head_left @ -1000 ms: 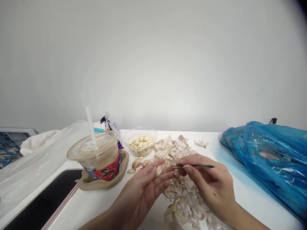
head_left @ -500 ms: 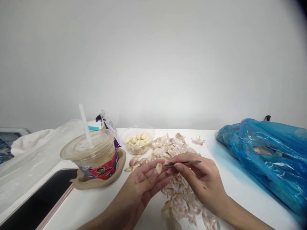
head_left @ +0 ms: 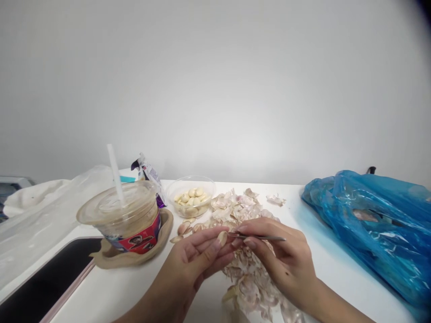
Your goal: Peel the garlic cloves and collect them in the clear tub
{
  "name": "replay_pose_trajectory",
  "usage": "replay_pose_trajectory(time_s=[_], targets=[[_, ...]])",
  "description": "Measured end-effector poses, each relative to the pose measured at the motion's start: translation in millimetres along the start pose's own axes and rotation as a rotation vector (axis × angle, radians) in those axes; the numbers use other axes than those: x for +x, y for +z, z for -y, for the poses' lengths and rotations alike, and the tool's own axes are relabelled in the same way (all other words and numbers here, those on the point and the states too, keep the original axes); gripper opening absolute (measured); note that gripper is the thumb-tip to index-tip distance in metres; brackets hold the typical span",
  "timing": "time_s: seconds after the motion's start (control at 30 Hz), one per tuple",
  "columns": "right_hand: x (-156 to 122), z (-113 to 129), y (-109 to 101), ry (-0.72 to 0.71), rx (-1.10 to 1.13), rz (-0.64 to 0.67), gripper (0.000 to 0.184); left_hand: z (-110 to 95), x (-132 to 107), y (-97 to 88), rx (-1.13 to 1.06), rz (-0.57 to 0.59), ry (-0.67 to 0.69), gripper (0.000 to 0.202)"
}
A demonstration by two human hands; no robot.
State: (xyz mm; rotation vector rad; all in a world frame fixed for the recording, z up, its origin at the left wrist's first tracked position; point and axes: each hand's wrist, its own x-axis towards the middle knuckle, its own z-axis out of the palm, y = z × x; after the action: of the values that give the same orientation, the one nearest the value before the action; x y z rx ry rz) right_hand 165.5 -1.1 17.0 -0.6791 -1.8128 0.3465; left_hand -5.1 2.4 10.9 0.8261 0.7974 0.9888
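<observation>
My left hand (head_left: 195, 258) pinches a pale garlic clove (head_left: 222, 237) between its fingertips, above the white table. My right hand (head_left: 278, 258) grips thin metal tweezers (head_left: 257, 237), whose tip touches the clove. Under both hands lies a heap of papery garlic skins (head_left: 247, 278). A few unpeeled cloves (head_left: 184, 229) rest just left of the heap. Behind them a clear bowl (head_left: 191, 199) holds peeled cloves.
A lidded plastic drink cup (head_left: 121, 217) with a white straw stands on a brown holder at left. A dark tablet (head_left: 47, 282) lies at the front left edge. A blue plastic bag (head_left: 373, 224) fills the right side. Clear plastic and a snack wrapper (head_left: 148, 172) sit behind the cup.
My left fingers have curled tighter round the clove. The tweezers stay at the clove, and the view has drifted slightly right.
</observation>
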Motion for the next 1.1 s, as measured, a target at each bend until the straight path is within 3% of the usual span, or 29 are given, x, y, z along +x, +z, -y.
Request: replay_pose_trajectory(time_s=[0.3, 0.47, 0.7, 0.9, 1.0, 1.1], targets=[[2, 0, -1, 0.014, 0.006, 0.026, 0.018, -1, 0, 1.0, 0.042, 0.015, 0.017, 0.022], [4, -1, -1, 0.076, 0.033, 0.047, 0.014, 1, 1, -0.6, 0.088, -0.049, 0.046, 0.020], [1, 0, 0, -0.018, 0.027, 0.070, 0.020, 1, 1, -2.6, 0.089, -0.039, 0.008, 0.021], [0, -1, 0, 0.087, 0.041, 0.035, 0.019, -12, -2, 4.1, 0.066, 0.011, -0.114, 0.031], [2, -1, 0, 0.127, 0.047, 0.038, 0.019, -9, 1, 2.7, 0.055, 0.038, -0.110, 0.033], [4, -1, 0, 0.160, 0.065, 0.025, 0.017, -4, 5, -0.4, 0.042, -0.007, -0.112, 0.038]])
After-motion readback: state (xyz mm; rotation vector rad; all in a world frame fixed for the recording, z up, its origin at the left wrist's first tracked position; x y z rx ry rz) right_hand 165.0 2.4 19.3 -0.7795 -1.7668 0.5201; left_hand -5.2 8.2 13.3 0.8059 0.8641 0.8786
